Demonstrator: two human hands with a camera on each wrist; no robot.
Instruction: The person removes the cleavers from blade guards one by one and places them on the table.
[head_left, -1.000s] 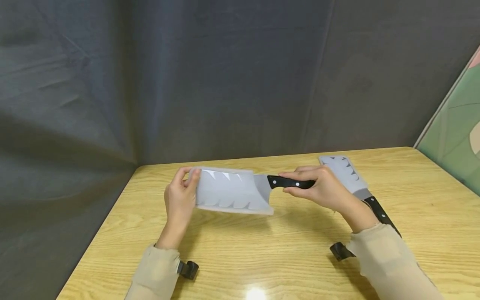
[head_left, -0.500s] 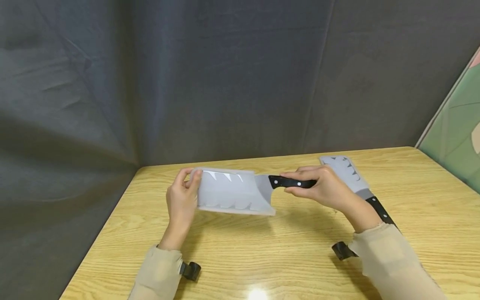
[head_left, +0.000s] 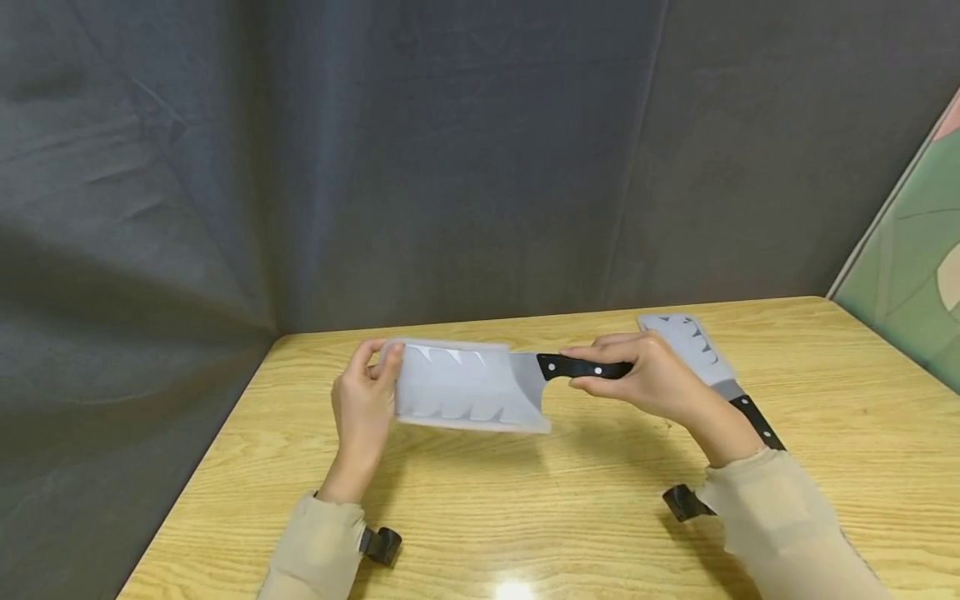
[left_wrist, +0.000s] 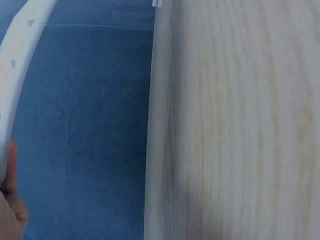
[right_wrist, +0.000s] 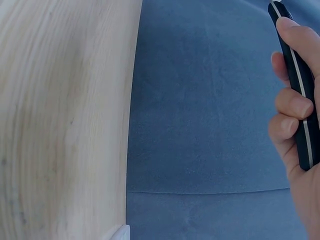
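Mid-frame: left hand (head_left: 363,405) pinches sheath (head_left: 461,385) end, right hand (head_left: 651,377) wraps cleaver handle (head_left: 581,367), both raised above tabletop (head_left: 570,500).

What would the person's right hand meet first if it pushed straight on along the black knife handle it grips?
The right hand points along the black riveted handle toward the broad cleaver blade in its translucent white plastic sheath; the sheath's open end probably comes first, then the left hand.
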